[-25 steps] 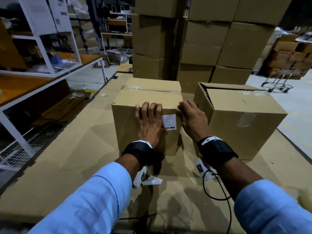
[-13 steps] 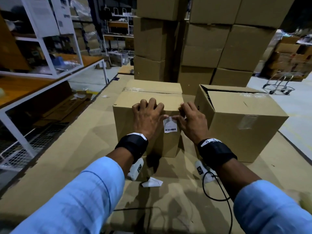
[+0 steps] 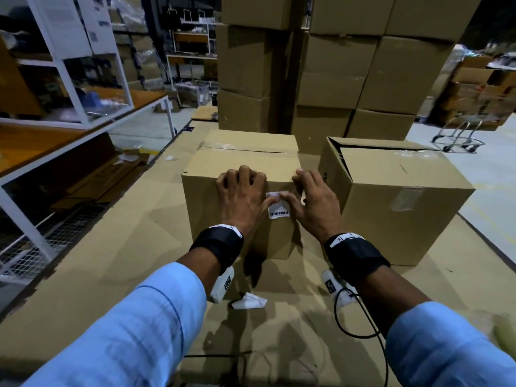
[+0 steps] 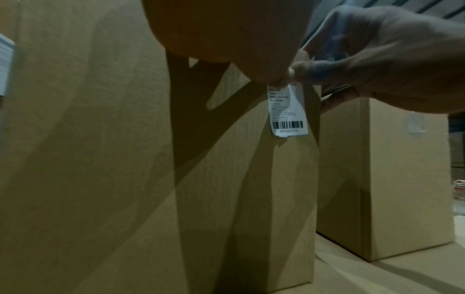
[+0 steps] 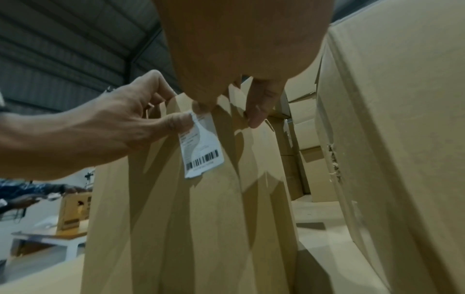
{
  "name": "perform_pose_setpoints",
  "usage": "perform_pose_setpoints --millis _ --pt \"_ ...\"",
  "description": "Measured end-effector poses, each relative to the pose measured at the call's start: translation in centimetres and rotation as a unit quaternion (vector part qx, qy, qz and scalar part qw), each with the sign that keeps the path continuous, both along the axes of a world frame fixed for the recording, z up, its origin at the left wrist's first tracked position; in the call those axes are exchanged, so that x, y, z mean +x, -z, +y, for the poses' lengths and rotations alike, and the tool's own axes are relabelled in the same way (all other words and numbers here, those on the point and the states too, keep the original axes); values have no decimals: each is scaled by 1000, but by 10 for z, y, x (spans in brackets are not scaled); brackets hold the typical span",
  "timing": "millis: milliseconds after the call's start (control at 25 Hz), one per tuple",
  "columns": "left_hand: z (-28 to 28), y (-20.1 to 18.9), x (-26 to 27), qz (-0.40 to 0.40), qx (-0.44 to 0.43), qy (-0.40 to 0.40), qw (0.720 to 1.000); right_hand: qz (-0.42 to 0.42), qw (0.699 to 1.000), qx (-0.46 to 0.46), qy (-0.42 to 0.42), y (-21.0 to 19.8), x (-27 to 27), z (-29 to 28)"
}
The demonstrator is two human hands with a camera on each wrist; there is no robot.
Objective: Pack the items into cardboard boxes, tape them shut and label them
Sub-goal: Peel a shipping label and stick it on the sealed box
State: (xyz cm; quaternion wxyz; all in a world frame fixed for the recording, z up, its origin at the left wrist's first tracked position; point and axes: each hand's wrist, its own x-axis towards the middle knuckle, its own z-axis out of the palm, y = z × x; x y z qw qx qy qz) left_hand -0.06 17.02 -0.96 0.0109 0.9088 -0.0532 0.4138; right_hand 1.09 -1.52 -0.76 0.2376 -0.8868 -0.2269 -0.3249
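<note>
Left hand (image 3: 243, 196) hooks curled fingers over the top front edge of the box (image 3: 205, 210), thumb pressing the upper left corner of the label (image 3: 278, 214). Right hand (image 3: 315, 203) curls on the same edge, thumb on the label's top. The label sits high on the box's front face, near its right corner.

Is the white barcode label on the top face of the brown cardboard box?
No, the white barcode label sits on the front side of the brown cardboard box, below its top edge.
</note>
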Motion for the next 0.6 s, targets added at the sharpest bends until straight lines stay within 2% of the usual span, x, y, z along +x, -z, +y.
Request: perform_pose_setpoints --millis 240,600 --pt "11 6 7 -34 -13 58 998 -44 999 12 -8 -6 0 0" --pt "5 28 10 -16 17 48 999 0 998 31 -59 22 -2 -9"
